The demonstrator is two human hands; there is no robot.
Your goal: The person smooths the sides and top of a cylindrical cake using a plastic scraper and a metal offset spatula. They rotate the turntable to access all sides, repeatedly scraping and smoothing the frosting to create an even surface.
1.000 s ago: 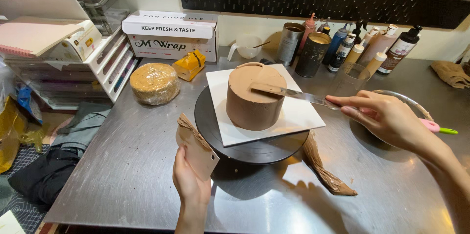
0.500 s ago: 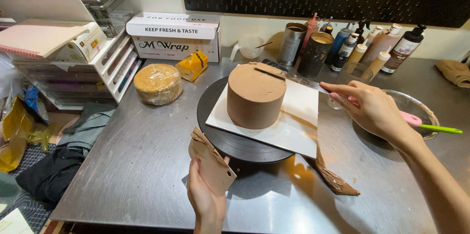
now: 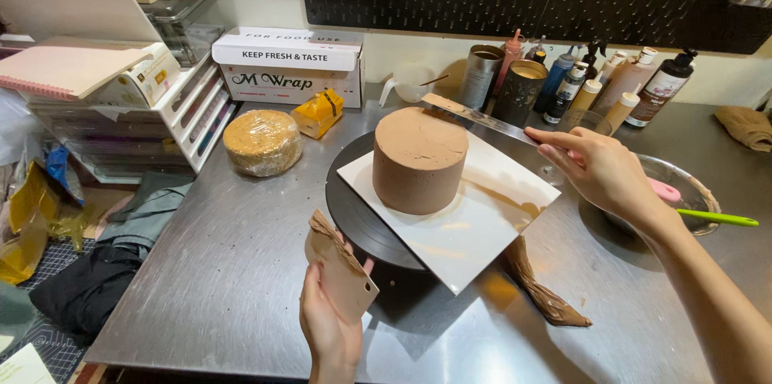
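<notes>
Since a moment ago, the spatula [image 3: 474, 117] has been pulled back to the chocolate cake's [image 3: 420, 159] far top edge by the right hand [image 3: 599, 168]. Cake's on the white board [image 3: 470, 227] on the turntable [image 3: 358, 215]; the scraper [image 3: 342, 275] is gripped by the left hand [image 3: 330, 328].

A round chocolate-frosted cake [image 3: 420, 159] stands on a white square board [image 3: 474, 227] atop a dark turntable [image 3: 354, 211]; the right hand [image 3: 599, 167] holds a long metal spatula [image 3: 470, 114] — its blade tip at the cake's far top edge; the left hand [image 3: 330, 324] grips a frosting-smeared scraper [image 3: 339, 271]; a piping bag [image 3: 543, 291] lies just beside the board.
</notes>
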